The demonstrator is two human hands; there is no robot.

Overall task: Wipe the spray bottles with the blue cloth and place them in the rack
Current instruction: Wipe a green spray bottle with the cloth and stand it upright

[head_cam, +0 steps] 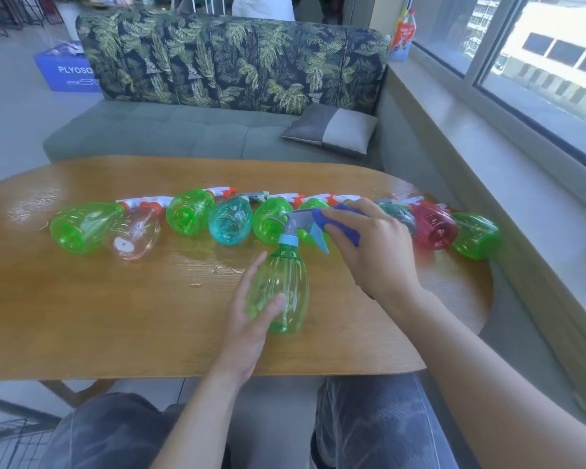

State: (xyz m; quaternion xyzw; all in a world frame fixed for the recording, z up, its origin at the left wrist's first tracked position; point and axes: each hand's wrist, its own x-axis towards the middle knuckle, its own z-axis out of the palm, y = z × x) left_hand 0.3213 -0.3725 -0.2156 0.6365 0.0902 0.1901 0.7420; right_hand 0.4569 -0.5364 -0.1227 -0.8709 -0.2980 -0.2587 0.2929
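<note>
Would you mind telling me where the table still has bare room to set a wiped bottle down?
Free: the near-left table between the bottle row and the front edge, left of the left hand. Also the far strip behind the row. Crowded: the row itself and around the held green bottle.

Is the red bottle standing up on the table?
No, the red bottle lies on its side on the table, in the row with the others.
</note>
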